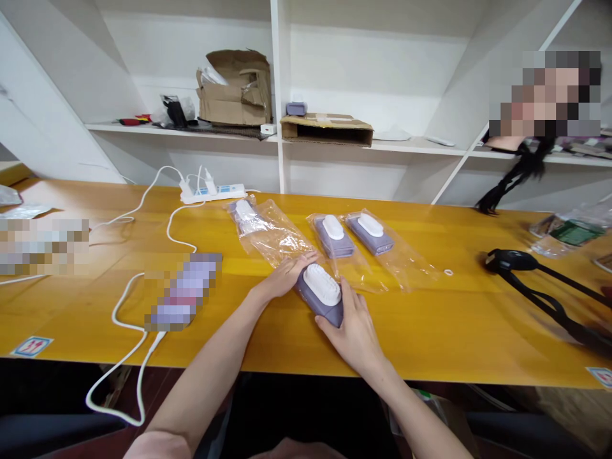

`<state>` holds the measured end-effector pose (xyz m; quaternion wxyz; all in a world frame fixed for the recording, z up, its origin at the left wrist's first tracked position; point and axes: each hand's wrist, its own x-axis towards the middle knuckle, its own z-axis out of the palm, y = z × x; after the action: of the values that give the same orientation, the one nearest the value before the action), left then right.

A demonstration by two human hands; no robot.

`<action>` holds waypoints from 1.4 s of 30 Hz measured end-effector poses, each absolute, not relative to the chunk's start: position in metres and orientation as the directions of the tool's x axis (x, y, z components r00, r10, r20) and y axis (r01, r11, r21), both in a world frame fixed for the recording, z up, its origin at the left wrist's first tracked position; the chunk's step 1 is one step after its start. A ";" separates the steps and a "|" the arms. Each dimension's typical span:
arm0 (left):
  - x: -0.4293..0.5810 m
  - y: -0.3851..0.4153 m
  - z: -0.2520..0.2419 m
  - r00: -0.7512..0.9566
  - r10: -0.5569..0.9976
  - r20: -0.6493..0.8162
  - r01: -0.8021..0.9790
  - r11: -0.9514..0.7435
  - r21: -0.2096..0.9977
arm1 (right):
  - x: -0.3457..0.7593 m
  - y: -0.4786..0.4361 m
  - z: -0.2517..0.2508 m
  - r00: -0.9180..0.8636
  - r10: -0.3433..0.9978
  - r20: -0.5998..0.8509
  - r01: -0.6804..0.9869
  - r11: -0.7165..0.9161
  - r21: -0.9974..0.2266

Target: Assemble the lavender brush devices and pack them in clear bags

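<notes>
Holding a purple device (321, 294) with a white ridged pad facing up, on the yellow table (430, 319) near its front edge. Left hand (287, 274) open, fingers flat against the far end; right hand (356, 331) clasping the near end. Long axis diagonal, near-right to far-left. Beyond, three bagged devices (333, 237). Corner sticker (32, 346) with red marks, too small to read.

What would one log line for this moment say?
left hand: on far end of purple device | right hand: at its near end | device: unbagged, on yellow table | behind: three bagged devices
</notes>
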<state>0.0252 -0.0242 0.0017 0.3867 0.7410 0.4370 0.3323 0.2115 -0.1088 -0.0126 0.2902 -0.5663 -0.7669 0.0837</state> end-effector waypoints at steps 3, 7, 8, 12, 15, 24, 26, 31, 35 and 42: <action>0.028 -0.024 0.000 0.366 0.909 0.201 0.268 -0.310 0.912 | 0.211 -0.109 -0.013 -0.189 0.914 0.359 0.816 0.349 -0.460; 0.029 -0.026 0.006 0.334 0.922 0.195 0.230 -0.281 0.932 | 0.211 -0.111 -0.015 -0.183 0.918 0.351 0.816 0.341 -0.466; 0.027 -0.026 0.009 0.328 0.922 0.204 0.240 -0.291 0.926 | 0.211 -0.111 -0.015 -0.181 0.921 0.344 0.818 0.335 -0.467; 0.012 -0.025 0.019 0.310 0.886 0.345 0.361 -0.445 0.820 | 0.211 -0.111 -0.015 -0.171 0.931 0.321 0.823 0.314 -0.474; -0.002 -0.022 0.021 0.390 0.857 0.337 0.451 -0.497 0.741 | 0.211 -0.111 -0.014 -0.168 0.939 0.301 0.827 0.301 -0.475; -0.001 -0.015 0.011 0.357 0.885 0.300 0.480 -0.449 0.754 | 0.209 -0.112 -0.014 -0.164 0.940 0.299 0.847 0.290 -0.446; 0.004 -0.015 0.011 0.303 0.895 0.329 0.472 -0.441 0.764 | 0.209 -0.112 -0.015 -0.164 0.936 0.312 0.845 0.297 -0.444; 0.016 -0.017 0.010 0.190 0.895 0.404 0.381 -0.446 0.810 | 0.210 -0.111 -0.016 -0.170 0.920 0.352 0.853 0.316 -0.416; 0.020 -0.023 0.012 0.187 0.877 0.443 0.289 -0.480 0.828 | 0.210 -0.110 -0.013 -0.169 0.915 0.365 0.850 0.323 -0.415; 0.025 -0.030 0.016 0.212 0.823 0.527 0.265 -0.568 0.779 | 0.204 -0.110 -0.009 -0.119 0.900 0.420 0.814 0.330 -0.478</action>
<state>0.0249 -0.0296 0.0158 0.2766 0.7278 0.3735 0.5043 0.2044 -0.1100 -0.0091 0.3317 -0.5750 -0.7451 0.0646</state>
